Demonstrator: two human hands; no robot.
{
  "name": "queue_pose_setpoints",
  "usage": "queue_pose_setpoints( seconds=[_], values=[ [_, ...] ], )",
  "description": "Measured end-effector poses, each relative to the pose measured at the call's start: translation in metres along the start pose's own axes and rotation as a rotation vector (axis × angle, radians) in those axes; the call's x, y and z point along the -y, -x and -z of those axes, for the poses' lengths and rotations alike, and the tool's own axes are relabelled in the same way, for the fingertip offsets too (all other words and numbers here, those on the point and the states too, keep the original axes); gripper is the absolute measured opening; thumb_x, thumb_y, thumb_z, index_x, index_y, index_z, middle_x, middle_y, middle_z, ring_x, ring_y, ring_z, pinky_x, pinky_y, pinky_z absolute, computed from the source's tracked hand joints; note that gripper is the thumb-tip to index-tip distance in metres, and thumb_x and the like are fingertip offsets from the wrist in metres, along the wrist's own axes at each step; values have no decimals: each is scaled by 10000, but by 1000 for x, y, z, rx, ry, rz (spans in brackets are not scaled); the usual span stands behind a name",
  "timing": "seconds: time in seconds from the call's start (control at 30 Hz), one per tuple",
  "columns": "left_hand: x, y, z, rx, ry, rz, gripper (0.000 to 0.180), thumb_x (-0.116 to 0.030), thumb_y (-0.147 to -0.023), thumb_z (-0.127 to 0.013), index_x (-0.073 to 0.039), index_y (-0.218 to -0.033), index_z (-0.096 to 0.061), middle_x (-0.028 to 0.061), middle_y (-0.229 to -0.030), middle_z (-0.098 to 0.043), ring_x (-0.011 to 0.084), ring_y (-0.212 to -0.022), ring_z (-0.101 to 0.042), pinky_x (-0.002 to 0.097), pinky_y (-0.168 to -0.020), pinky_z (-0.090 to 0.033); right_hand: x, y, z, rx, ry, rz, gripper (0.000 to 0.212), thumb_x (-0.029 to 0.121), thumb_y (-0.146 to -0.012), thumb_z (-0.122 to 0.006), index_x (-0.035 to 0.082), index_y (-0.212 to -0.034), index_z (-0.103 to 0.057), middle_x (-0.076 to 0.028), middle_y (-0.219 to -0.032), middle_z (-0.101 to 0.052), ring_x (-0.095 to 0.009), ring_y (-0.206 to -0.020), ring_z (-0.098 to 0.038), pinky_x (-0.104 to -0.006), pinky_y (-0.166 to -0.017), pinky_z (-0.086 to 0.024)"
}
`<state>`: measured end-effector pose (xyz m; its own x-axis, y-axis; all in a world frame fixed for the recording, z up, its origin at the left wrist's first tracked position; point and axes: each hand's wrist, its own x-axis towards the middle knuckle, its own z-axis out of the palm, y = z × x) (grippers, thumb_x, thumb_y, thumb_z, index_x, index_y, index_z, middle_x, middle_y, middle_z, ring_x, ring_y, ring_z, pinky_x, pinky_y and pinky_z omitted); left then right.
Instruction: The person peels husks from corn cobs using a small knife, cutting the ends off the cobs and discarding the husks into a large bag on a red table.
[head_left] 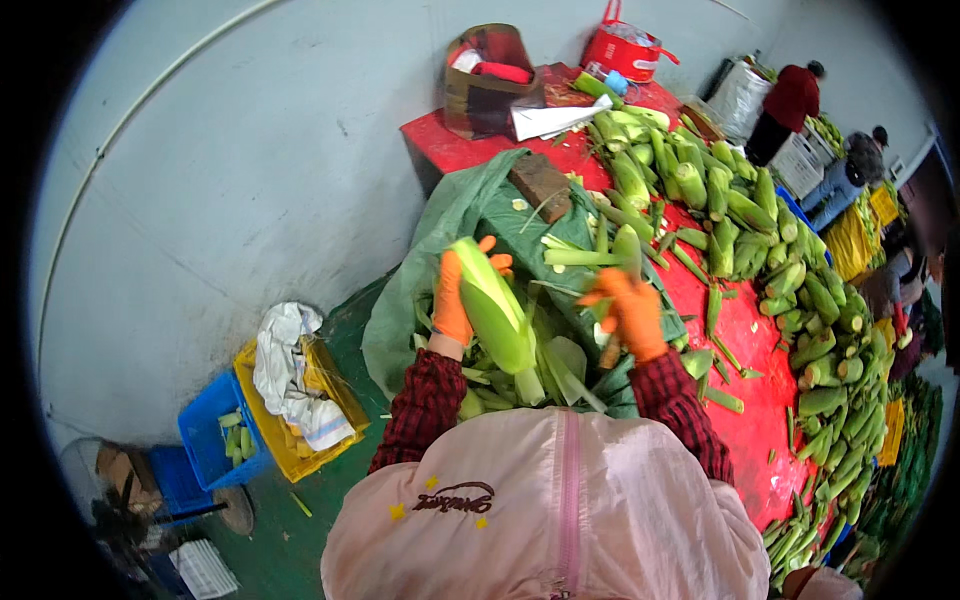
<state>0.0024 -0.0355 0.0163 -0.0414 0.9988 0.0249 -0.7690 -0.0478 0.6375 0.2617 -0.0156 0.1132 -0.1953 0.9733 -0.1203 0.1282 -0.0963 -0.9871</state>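
My left hand [455, 300], in an orange glove, is closed round an ear of corn [495, 318] in its pale green husk. The ear is tilted, its cut end pointing down toward my body. To its right, my right hand [632, 312], also orange-gloved, is blurred by motion. A brownish thing shows just below that hand, and I cannot tell whether the hand holds it. Beneath both hands, a green sack [400, 320] lies gaping at the table's edge, with stripped husk leaves [565, 372] in it.
On the red table [745, 400] a long heap of unshucked corn [740, 205] curves along the far and right side. A brick [541, 187] weighs on the sack. Yellow crate [345, 400] and blue crate [205, 440] stand on the floor at left. Other people [790, 105] are at far right.
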Motion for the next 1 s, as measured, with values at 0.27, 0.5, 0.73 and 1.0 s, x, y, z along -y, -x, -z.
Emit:
queue_pose_setpoints(
  seconds=[0.27, 0.5, 0.73, 1.0],
  values=[
    [23, 13, -18, 142, -405, 44, 607, -506, -885, -654, -35, -1261, -580, 26, -1117, -632, 130, -980, -584, 286, -846, -473, 12, -19, -38, 440, 244, -30, 311, 290, -776, -762, 29, -798, -594, -9, -679, -552, -86, -563, -529, -254, -453, -465],
    [31, 17, -21, 120, -395, 103, 551, -463, -890, -669, -41, -1237, -596, 8, -1089, -633, 124, -945, -576, 283, -847, -463, -8, -16, -32, 379, 43, -107, 196, 190, -836, -648, 1, -800, -616, -44, -646, -577, -144, -437, -547, -276, -437, -464],
    [44, 13, -45, -90, -641, -62, 561, -376, -915, -665, -43, -1337, -504, 25, -1209, -590, 130, -1050, -547, 289, -912, -442, -37, -19, -29, 281, -362, -205, 177, 148, -835, -646, -6, -759, -603, -92, -552, -578, -197, -393, -539, -298, -410, -447],
    [49, 10, -27, -129, -341, 157, 486, -290, -876, -713, -79, -1288, -566, 26, -1155, -615, 140, -1030, -581, 315, -875, -482, -32, -13, -27, 292, -527, -267, 219, 198, -833, -645, 26, -704, -601, -84, -507, -555, -192, -371, -518, -301, -392, -445]
  ],
)
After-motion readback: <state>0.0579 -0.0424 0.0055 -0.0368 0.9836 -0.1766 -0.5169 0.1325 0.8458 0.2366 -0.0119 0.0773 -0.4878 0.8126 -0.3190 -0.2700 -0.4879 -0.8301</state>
